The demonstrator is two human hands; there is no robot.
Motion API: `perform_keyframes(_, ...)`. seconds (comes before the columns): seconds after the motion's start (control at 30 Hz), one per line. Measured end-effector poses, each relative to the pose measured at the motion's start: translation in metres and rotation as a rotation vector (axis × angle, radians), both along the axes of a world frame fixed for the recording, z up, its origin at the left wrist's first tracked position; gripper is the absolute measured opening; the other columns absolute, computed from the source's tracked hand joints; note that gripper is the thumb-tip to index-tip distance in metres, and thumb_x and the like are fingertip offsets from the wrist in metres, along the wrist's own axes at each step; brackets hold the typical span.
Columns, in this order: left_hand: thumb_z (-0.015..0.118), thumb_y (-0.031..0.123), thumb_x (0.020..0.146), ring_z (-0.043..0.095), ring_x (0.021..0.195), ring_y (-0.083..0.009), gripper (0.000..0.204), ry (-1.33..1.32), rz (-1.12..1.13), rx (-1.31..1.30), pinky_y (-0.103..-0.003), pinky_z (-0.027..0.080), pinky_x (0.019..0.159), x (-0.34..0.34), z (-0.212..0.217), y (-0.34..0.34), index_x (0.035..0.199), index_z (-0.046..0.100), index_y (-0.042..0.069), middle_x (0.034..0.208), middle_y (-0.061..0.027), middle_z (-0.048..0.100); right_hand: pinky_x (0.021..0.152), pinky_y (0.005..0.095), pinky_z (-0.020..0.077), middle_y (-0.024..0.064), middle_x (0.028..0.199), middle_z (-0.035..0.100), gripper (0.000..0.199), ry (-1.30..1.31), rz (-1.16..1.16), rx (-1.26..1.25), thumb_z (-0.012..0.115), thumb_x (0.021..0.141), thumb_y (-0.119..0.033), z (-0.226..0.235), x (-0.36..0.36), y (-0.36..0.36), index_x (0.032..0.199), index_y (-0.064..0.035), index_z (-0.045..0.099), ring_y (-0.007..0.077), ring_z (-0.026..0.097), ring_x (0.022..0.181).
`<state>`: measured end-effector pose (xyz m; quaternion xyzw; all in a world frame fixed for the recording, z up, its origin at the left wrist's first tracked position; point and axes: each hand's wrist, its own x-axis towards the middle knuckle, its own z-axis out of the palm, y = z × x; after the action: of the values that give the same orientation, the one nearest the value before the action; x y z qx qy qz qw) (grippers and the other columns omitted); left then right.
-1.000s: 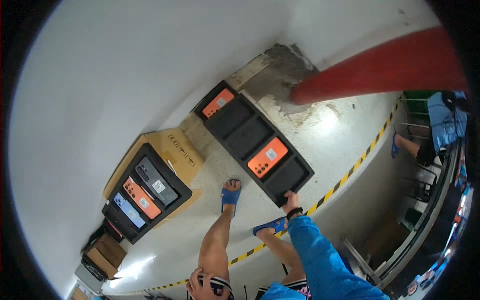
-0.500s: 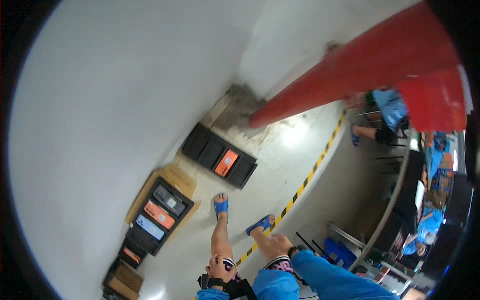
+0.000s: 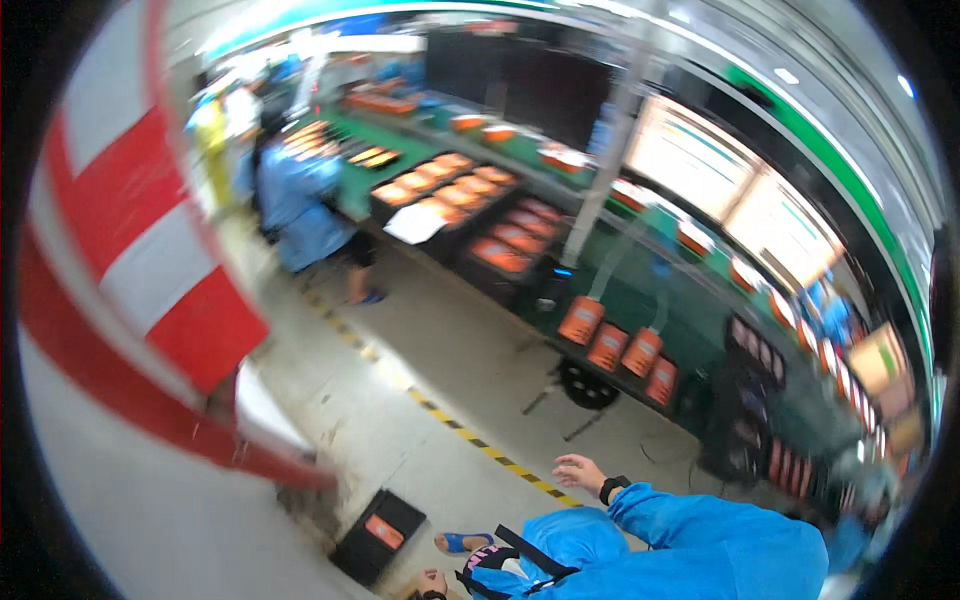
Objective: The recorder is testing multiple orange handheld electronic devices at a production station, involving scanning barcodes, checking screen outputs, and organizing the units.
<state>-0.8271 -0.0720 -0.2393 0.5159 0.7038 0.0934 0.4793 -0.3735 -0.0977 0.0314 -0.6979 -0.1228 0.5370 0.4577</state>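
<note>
Two hands are seen: the right hand [image 3: 577, 470] is spread out, holding nothing, above the floor [image 3: 450, 380]; the left hand [image 3: 432, 583], near a black tray [image 3: 378, 535], cannot be told.

Blue sleeve [image 3: 700, 540] (black wristband [image 3: 611, 489]).

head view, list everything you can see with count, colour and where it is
black tray: one, black with an orange label, on the floor at lower left
pillar: one, red and white, left
floor tape: one yellow-black line, across the grey floor
green workbench: one long line, centre to right, with rows of blurred orange items in dark trays
co-worker: one, blue coat, standing at the bench's far end
right hand: open, empty, black wristband, blue sleeve
left hand: bottom edge, mostly cut off
</note>
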Motion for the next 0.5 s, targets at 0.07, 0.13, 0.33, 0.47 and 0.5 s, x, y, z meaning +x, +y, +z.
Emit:
perform_keyframes(0.07,0.061,0.023,0.071,0.061,0.079,-0.0269,0.026,0.088,-0.309,0.06,-0.038,0.048,0.073,0.009,-0.02,0.016,0.091,0.059,0.006,0.084,-0.0132,0.063,0.065,0.0258,0.0498,0.0091,0.096,0.064,0.034,0.087,-0.177,0.062,0.059,0.084,-0.018,-0.008,0.007,-0.081,0.115,-0.0074,0.049,0.0158,0.062,0.08)
perform_keyframes(0.13,0.051,0.028,0.08,0.06,0.087,-0.0271,0.028,0.254,-0.695,0.156,-0.038,0.048,0.075,0.026,-0.024,0.027,0.1,0.061,0.011,0.095,-0.0148,0.062,0.062,0.0258,0.0497,0.0098,0.094,0.064,0.035,0.043,-0.285,0.003,0.059,0.083,-0.016,-0.032,0.007,-0.167,0.115,-0.0064,0.049,0.0164,0.063,0.077)
perform_keyframes(0.33,0.053,0.033,0.077,0.061,0.082,-0.0278,0.033,0.347,-1.247,0.145,-0.041,0.049,0.071,0.191,0.0,-0.046,0.097,0.059,0.008,0.089,-0.014,0.063,0.055,0.0334,0.0495,0.0168,0.093,0.063,0.035,0.602,-1.046,0.406,0.053,0.083,-0.007,-0.138,-0.031,-0.476,0.117,-0.0111,0.047,0.0242,0.062,0.067)
perform_keyframes(0.47,0.066,0.028,0.073,0.063,0.078,-0.0249,0.032,-0.034,-1.259,-0.024,-0.037,0.049,0.072,0.333,0.069,-0.164,0.093,0.06,0.005,0.081,-0.0129,0.065,0.057,0.0352,0.0493,0.015,0.093,0.063,0.035,0.573,-1.101,0.253,0.056,0.081,-0.012,-0.144,-0.061,-0.614,0.115,-0.0091,0.047,0.0248,0.062,0.071)
perform_keyframes(0.5,0.065,0.026,0.071,0.061,0.077,-0.0275,0.028,-0.076,-1.37,0.035,-0.037,0.048,0.073,0.36,0.09,-0.192,0.089,0.061,0.005,0.08,-0.0122,0.064,0.058,0.0344,0.0492,0.0136,0.093,0.063,0.036,0.205,-1.159,-0.48,0.057,0.08,-0.015,-0.134,-0.066,-0.635,0.114,-0.0092,0.048,0.0243,0.062,0.073)
